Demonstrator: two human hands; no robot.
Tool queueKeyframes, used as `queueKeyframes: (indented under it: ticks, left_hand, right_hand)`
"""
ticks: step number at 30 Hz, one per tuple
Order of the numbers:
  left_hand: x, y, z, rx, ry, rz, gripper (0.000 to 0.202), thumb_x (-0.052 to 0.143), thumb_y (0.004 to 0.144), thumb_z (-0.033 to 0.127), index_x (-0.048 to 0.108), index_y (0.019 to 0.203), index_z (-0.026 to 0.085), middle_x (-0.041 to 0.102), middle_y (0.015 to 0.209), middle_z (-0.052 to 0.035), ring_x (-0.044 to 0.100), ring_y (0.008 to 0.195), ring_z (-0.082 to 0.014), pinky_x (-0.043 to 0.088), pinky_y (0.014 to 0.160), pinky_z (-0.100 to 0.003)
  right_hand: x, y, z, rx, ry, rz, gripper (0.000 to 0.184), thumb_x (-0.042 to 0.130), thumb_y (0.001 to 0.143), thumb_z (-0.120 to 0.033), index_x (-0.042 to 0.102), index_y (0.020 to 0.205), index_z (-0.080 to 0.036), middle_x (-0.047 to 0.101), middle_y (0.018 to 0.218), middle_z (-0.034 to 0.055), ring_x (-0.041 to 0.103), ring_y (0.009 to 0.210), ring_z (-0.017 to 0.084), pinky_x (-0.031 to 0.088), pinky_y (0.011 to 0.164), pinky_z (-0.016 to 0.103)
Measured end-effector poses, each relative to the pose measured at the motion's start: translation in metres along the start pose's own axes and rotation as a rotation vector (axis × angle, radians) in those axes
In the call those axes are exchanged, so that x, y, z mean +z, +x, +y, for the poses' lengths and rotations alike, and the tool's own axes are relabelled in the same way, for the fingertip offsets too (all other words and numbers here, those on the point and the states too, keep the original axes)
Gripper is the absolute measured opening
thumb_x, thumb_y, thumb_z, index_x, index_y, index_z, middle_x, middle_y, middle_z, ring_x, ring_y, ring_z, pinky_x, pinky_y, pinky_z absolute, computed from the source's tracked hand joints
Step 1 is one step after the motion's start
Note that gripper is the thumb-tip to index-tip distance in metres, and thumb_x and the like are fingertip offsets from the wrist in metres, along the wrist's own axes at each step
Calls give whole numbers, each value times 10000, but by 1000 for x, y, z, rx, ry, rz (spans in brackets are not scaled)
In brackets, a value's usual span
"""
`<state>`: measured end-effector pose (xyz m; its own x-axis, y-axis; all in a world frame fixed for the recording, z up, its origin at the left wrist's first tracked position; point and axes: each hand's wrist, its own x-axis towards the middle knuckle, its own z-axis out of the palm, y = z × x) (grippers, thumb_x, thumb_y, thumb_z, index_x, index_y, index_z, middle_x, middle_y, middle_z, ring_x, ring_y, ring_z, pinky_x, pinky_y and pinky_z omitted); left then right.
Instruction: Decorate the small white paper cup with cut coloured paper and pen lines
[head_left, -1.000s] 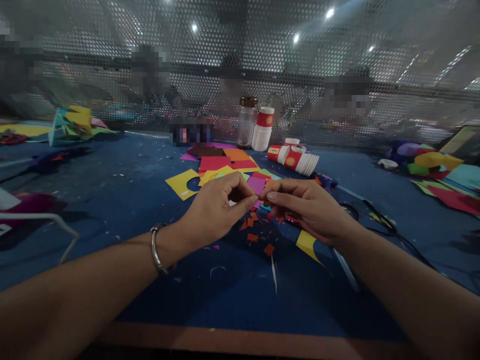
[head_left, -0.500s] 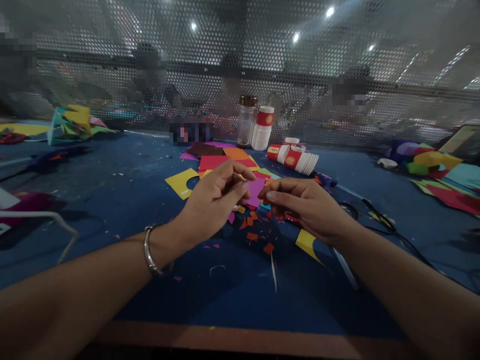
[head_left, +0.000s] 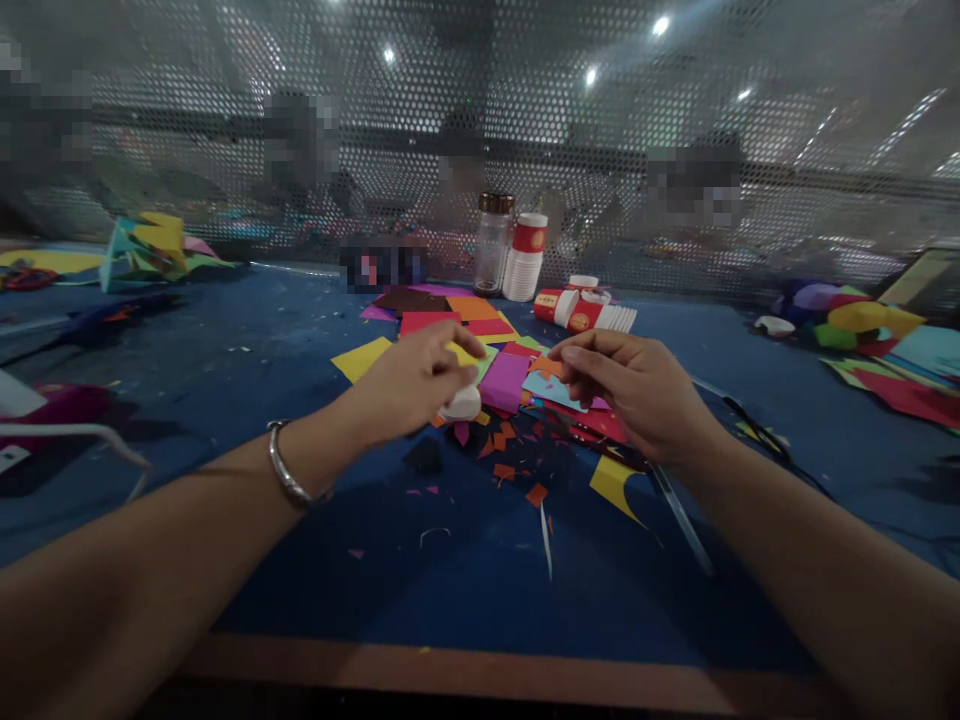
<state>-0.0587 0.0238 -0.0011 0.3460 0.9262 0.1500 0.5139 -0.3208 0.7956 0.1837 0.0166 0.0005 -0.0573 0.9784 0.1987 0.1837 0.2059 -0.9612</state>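
My left hand (head_left: 411, 385), with a metal bracelet at its wrist, hovers over a pile of coloured paper sheets (head_left: 480, 330). Its fingers are bent and pressed together. A small white round object (head_left: 461, 405) lies just under its fingertips; I cannot tell if they grip it. My right hand (head_left: 634, 392) is to the right, its fingertips pinched at a small orange paper piece (head_left: 549, 366). A purple square (head_left: 504, 382) lies between the two hands. Orange and red paper scraps (head_left: 517, 462) are scattered below them.
The blue table (head_left: 262, 370) carries a clear jar (head_left: 493, 243), stacks of red-and-white paper cups standing (head_left: 525, 257) and lying (head_left: 592, 316), a yellow cut sheet (head_left: 358, 358), scissors and cables at the right (head_left: 757, 432), and paper piles at both far sides. A perforated screen (head_left: 675, 150) rises behind.
Both hands have moved apart and away from me, toward the paper pile. The left hand has dropped onto the white round object, which now shows.
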Motion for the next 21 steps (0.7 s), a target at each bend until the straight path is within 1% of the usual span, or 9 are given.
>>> queueKeyframes:
  ticks: [1,2,3,5,8,10,13,18,21]
  left_hand:
    - [-1,3,-5,16,5,125,193,556,895,311,564,1062,215,582,674,34,541,593,-146,389,562,-274]
    - [-2,6,-10,37,50,205,198,569,882,306,551,1054,210,619,762,6,576,666,-158,427,613,-286]
    - [-2,7,-14,45,121,230,235,602,862,333,540,1051,208,641,841,-19,602,733,-175,457,662,-305]
    - [-3,7,-17,17,243,172,394,674,814,467,525,1061,199,653,958,-67,629,829,-221,493,725,-350]
    - [-2,0,-11,5,408,40,566,682,785,605,524,1135,190,656,1093,-118,632,1013,-306,509,854,-431]
    - [0,-6,-4,15,517,18,572,668,792,588,525,1172,184,661,1138,-138,596,1121,-355,483,936,-484]
    - [3,-11,1,48,574,-20,565,671,792,536,523,1209,185,659,1236,-154,572,1185,-376,466,980,-508]
    - [6,-9,-7,97,616,22,515,655,800,469,542,1212,182,678,1185,-174,601,1148,-393,481,941,-531]
    - [7,-9,-10,126,610,31,481,645,813,484,545,1182,193,684,1186,-169,614,1122,-391,492,907,-522]
  right_hand:
    - [0,0,0,-8,-23,0,186,766,780,-349,731,776,-166,667,685,11,569,564,99,472,554,258]
    - [0,-1,-1,-19,-51,-2,188,762,785,-351,724,766,-168,667,686,15,571,564,103,474,554,262]
    - [0,-1,-1,-31,-84,-5,192,755,793,-354,717,756,-170,667,685,17,571,561,106,473,551,266]
    - [0,-1,-2,-59,-159,-12,200,735,811,-362,711,751,-173,667,682,20,570,552,110,465,538,269]
    - [0,0,-3,-105,-252,-25,201,699,830,-363,717,777,-170,673,677,19,574,536,108,447,517,262]
    - [0,0,-3,-136,-288,-38,197,684,835,-358,720,791,-170,676,671,16,576,530,105,444,518,257]
    - [0,0,-2,-171,-322,-61,203,671,841,-362,712,780,-173,676,661,12,576,528,102,441,523,252]
    - [0,-1,-2,-188,-364,-83,237,671,866,-395,708,774,-180,681,687,20,575,538,104,442,544,263]
    - [0,-1,-2,-196,-389,-84,244,668,876,-401,715,779,-183,679,689,22,579,537,109,438,548,273]
